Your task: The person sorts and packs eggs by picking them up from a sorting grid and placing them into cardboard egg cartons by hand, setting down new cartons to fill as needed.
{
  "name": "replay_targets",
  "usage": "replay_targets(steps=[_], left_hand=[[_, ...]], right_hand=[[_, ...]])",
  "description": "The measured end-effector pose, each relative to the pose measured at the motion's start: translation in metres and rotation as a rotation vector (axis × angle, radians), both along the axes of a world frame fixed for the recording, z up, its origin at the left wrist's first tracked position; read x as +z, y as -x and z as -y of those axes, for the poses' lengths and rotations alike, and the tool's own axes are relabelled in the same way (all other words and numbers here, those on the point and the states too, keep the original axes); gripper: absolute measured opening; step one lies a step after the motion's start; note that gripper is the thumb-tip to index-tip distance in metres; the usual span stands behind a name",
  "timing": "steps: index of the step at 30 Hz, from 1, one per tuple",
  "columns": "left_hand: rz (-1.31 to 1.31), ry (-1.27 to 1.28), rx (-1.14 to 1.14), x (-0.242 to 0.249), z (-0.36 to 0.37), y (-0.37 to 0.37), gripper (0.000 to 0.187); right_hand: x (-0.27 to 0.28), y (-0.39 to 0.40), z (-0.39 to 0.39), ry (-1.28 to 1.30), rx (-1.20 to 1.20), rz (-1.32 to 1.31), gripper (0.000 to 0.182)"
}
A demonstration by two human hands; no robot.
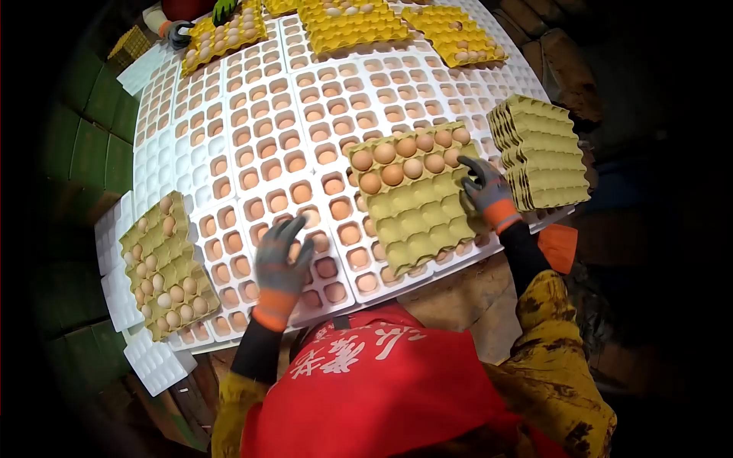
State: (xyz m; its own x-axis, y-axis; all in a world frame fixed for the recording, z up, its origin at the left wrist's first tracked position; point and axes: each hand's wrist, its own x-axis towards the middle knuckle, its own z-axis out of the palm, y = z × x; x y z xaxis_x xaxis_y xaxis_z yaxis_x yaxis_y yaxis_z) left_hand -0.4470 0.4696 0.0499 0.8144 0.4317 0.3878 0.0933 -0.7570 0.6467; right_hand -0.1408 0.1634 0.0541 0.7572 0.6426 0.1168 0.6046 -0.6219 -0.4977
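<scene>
White foam trays (pixel 311 183) with brown eggs in square pockets cover the table. My left hand (pixel 282 259), in a grey glove with an orange cuff, hovers over the near trays, fingers apart beside a pale egg (pixel 310 217). On the foam to the right lies a yellowish pulp tray (pixel 420 210), its two far rows filled with eggs. My right hand (pixel 486 189), gloved alike, is at that tray's right edge, fingers bent near an egg (pixel 452 157); whether they touch it is unclear. Another pulp tray (pixel 177 263), partly filled with eggs, lies at the left.
A stack of pulp trays (pixel 542 153) stands at the right edge. Yellow trays (pixel 351 27) with eggs lie along the far side. A co-worker's gloved hand (pixel 179 35) touches one at the far left. White foam pieces (pixel 156 362) jut from the near left edge.
</scene>
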Motion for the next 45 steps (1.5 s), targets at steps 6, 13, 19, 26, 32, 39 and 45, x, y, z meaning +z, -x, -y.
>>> replay_targets(steps=[6, 13, 19, 26, 32, 39, 45], left_hand=[[-0.456, -0.367, -0.209, -0.037, 0.047, -0.151, 0.048], [-0.012, 1.239, -0.040, -0.034, 0.013, -0.142, 0.027], [-0.349, -0.213, -0.155, -0.005, 0.083, -0.193, 0.042], [-0.458, 0.458, -0.165, -0.023, 0.054, -0.193, 0.043], [-0.160, 1.398, -0.165, 0.005, 0.044, -0.186, 0.045], [-0.413, -0.469, -0.139, -0.058, 0.107, -0.248, 0.013], [-0.454, -0.089, -0.221, 0.018, 0.063, -0.215, 0.028]], right_hand=[[-0.023, -0.066, -0.011, 0.304, 0.311, 0.291, 0.051], [-0.023, -0.084, 0.035, -1.131, -0.163, -1.103, 0.047], [-0.004, -0.133, -0.010, 0.035, 0.255, 0.099, 0.045], [-0.012, -0.124, 0.018, -0.705, 0.020, -0.809, 0.049], [0.013, -0.100, 0.007, -0.510, 0.301, -0.795, 0.043], [-0.033, -0.062, -0.042, 0.371, 0.388, 0.322, 0.060], [-0.012, -0.069, -0.031, -0.400, -0.079, -0.690, 0.044]])
